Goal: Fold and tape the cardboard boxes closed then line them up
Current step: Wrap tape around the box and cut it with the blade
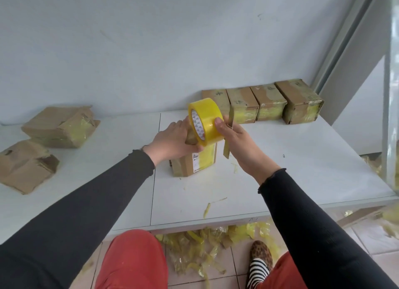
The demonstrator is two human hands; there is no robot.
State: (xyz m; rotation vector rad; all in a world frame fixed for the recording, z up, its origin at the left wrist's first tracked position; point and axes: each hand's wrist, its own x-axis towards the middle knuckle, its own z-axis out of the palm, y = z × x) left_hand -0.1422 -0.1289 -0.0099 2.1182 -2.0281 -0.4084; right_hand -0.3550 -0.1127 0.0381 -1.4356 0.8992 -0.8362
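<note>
view from a head cam, looking down at a white table (280, 159) set against a pale wall. near the table's middle stands a small brown cardboard box (190, 163), upright, w/ yellow tape already down one side. the left hand (172, 140) rests on the box top, fingers curled over it to steady it. the right hand (232, 135) holds a roll of clear yellow packing tape (205, 121) just above the box, thumb pressed on the roll's outer face; its other fingers seem to pinch a thin blade or cutter (230, 118) (can't tell exactly what), w/ a loose tape strip hanging below.

progress, as a judgement: four taped boxes (265, 104) sit side by side in a row along the back edge toward the right corner, so those look done. two crumpled untaped boxes (43, 141) lie at the left edge, well apart from the row, still to fold & tape. roughly past halfway. torn tape scraps (207, 241) litter the tiled floor below the front edge.
</note>
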